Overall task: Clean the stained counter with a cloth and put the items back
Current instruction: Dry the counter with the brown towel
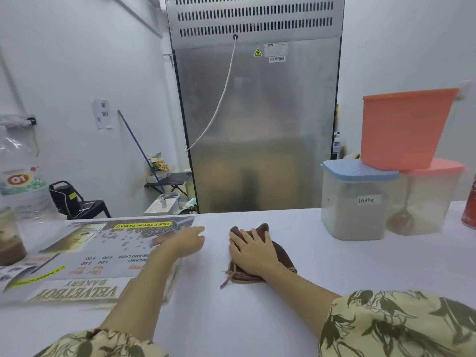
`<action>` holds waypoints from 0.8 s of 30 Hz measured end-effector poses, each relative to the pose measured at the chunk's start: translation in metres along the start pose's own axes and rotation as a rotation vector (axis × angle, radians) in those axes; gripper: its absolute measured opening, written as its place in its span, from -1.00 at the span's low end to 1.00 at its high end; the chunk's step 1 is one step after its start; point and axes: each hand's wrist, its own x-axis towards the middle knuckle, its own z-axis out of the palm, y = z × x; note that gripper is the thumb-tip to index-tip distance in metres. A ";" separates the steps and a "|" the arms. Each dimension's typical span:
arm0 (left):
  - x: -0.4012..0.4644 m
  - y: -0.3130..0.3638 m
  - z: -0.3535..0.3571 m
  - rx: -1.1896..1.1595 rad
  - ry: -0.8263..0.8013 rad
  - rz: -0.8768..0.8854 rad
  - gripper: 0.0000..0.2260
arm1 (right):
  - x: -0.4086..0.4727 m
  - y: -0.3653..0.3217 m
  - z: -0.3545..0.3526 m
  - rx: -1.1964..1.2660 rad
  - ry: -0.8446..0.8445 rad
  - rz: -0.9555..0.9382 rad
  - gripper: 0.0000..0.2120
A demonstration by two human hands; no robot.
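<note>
Pressing flat on 1 brown cloth, the right hand lies with fingers straight on the white counter. The left hand, fingers loose, touches 1 menu sheet. 3 tubs stand at the right: 1 labelled tub, 1 pink-lid tub, 1 orange tub on top.

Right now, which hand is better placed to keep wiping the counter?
Right. The right hand lies flat on the brown cloth; the left hand is at the menu sheet's edge.

Both sleeves cream fabric, olive-brown leaf print, ending above bare forearms; left cuff gathered.
</note>
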 end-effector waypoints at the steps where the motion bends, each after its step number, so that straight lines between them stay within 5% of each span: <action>1: -0.013 -0.005 -0.001 -0.015 -0.001 -0.011 -0.59 | -0.009 -0.008 0.001 0.005 -0.004 -0.010 -0.53; 14: -0.137 -0.061 0.033 -0.133 0.041 -0.021 -0.72 | -0.143 -0.137 0.028 0.036 -0.045 -0.254 -0.58; 19: -0.148 -0.036 0.039 -0.059 0.081 0.050 -0.61 | -0.187 -0.113 0.014 0.021 -0.014 -0.248 -0.59; 24: -0.155 -0.030 0.030 -0.145 0.057 0.102 -0.60 | -0.206 -0.038 -0.008 -0.003 -0.009 -0.037 -0.49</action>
